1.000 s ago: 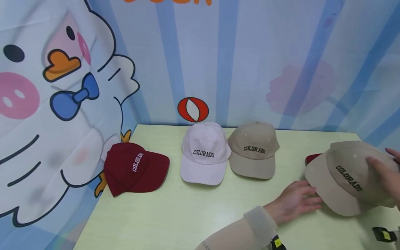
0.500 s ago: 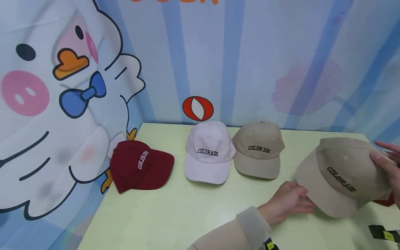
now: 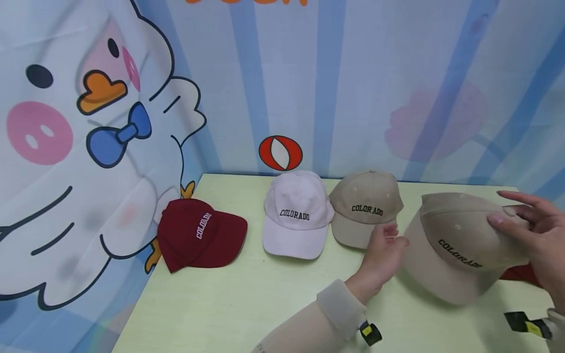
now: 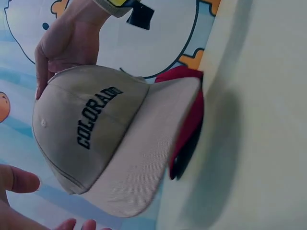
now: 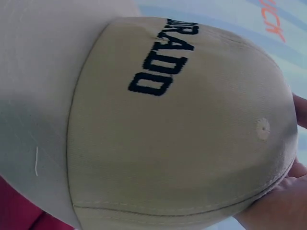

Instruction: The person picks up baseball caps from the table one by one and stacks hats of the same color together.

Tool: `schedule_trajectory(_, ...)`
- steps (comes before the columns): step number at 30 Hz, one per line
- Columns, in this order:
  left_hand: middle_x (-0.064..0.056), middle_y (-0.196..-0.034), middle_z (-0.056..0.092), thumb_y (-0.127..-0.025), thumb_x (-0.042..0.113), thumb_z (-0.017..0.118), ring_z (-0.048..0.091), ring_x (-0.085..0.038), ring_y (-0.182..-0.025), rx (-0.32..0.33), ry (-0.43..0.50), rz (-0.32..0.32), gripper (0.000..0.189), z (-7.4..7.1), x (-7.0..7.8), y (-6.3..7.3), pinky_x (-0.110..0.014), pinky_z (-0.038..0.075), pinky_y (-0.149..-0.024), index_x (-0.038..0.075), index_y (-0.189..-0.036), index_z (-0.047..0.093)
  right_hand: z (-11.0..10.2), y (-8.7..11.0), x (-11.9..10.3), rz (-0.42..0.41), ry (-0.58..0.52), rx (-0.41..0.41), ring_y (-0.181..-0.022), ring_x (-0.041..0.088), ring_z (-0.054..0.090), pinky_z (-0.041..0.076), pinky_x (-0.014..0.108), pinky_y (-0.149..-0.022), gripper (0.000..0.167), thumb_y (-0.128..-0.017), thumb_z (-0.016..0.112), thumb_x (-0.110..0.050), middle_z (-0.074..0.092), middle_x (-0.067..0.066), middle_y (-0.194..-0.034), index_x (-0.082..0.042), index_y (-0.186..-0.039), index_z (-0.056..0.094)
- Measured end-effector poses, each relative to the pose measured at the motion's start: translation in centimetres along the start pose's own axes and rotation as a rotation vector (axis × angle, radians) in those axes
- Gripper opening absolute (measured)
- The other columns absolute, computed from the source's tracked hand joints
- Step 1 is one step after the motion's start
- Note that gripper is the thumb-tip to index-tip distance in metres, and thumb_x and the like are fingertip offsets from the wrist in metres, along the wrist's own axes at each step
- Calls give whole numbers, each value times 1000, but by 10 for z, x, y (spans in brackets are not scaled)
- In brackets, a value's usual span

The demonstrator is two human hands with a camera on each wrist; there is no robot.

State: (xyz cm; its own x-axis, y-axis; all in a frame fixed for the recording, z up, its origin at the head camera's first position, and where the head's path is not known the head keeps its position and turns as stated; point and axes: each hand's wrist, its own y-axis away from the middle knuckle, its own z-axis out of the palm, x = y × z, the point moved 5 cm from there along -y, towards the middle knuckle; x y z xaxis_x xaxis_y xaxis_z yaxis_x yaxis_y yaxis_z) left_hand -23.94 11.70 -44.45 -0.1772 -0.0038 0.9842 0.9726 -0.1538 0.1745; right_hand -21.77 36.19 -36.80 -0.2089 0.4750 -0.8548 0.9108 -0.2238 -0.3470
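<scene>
My right hand (image 3: 536,238) grips a beige baseball cap (image 3: 468,235) by the back of its crown, thumb on the upper side. The cap tilts above the table, its brim toward the lower left and black COLORADO lettering facing me. In the left wrist view the held cap (image 4: 91,115) hangs from that hand, and the tips of my left hand (image 4: 19,201) stand apart below it. My left hand (image 3: 379,260) is beside the brim in the head view, overlapping the brim of a second beige cap (image 3: 366,208) on the table.
A lilac-white cap (image 3: 297,215) stands against the second beige cap at the back. A dark red cap (image 3: 198,235) lies at the left, and another red cap (image 3: 523,275) is partly hidden behind the held one. A printed cloth backdrop (image 3: 353,88) rises behind the table (image 3: 247,309).
The held beige cap has moved left with my right hand, and more of the red cap behind shows on its right. My left hand has moved left and up, off the brim.
</scene>
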Motion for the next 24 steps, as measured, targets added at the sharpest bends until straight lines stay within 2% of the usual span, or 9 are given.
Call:
schedule_trajectory(2, 14, -128, 56, -96, 23, 63, 54, -10, -125, -11, -38, 77, 40, -7, 10, -1, -30, 46, -107, 22, -135, 57, 6, 1, -4, 45, 9, -49, -90, -11, 60, 47, 5, -70, 60, -98, 69, -5, 61, -25, -103, -27, -151, 53)
schedule_trajectory(5, 12, -135, 52, -100, 26, 58, 50, -10, -131, -51, -106, 240, 40, -17, 25, -4, -30, 43, -111, 20, -139, 56, 16, 2, -11, 86, 7, -134, -91, -8, 61, 50, 9, -68, 62, -97, 72, -9, 62, -21, -105, -28, -152, 51)
schedule_trajectory(7, 7, -140, 51, -102, 27, 55, 48, -11, -132, -84, -160, 357, 42, -22, 33, -6, -31, 41, -113, 17, -143, 54, 22, 3, -15, 103, 0, -198, -93, -6, 62, 52, 12, -68, 62, -97, 73, -11, 63, -20, -107, -28, -152, 50)
schedule_trajectory(9, 1, -143, 50, -104, 28, 54, 48, -12, -132, -108, -215, 441, 43, -26, 41, -7, -30, 41, -113, 15, -145, 54, 29, 4, -21, 91, -8, -243, -92, -2, 64, 54, 15, -69, 61, -96, 74, -10, 66, -20, -106, -26, -150, 52)
schedule_trajectory(16, -1, -149, 54, -110, 39, 44, 47, -10, -140, -162, -441, 571, 43, -31, 55, -9, -28, 39, -117, 20, -147, 56, 57, 12, -33, 79, -18, -384, -93, 4, 69, 58, 23, -72, 59, -96, 73, -9, 69, -16, -109, -21, -150, 52)
schedule_trajectory(17, 0, -145, 58, -110, 40, 42, 50, -7, -136, -167, -465, 582, 42, -31, 55, -9, -26, 41, -114, 19, -143, 59, 61, 13, -34, 81, -22, -398, -94, 5, 70, 58, 24, -73, 58, -96, 73, -9, 69, -16, -109, -21, -149, 52)
schedule_trajectory(20, 1, -105, 68, -112, 40, 38, 59, -2, -102, -206, -492, 597, 39, -31, 56, -9, -16, 47, -89, 16, -114, 69, 68, 15, -38, 75, -43, -450, -95, 5, 69, 58, 26, -74, 57, -97, 72, -7, 69, -14, -110, -21, -149, 52)
schedule_trajectory(22, 2, -81, 57, -112, 40, 37, 52, -2, -78, -232, -465, 575, 42, -32, 55, -9, -14, 43, -71, 14, -94, 64, 71, 16, -39, 81, -53, -470, -95, 6, 69, 58, 28, -73, 55, -97, 72, -8, 69, -13, -110, -21, -148, 53)
schedule_trajectory(24, 1, -70, 43, -113, 39, 37, 43, -5, -67, -253, -426, 559, 43, -33, 54, -10, -17, 36, -62, 13, -84, 55, 72, 17, -39, 82, -46, -479, -95, 6, 68, 58, 29, -72, 54, -97, 71, -8, 69, -13, -110, -20, -147, 54)
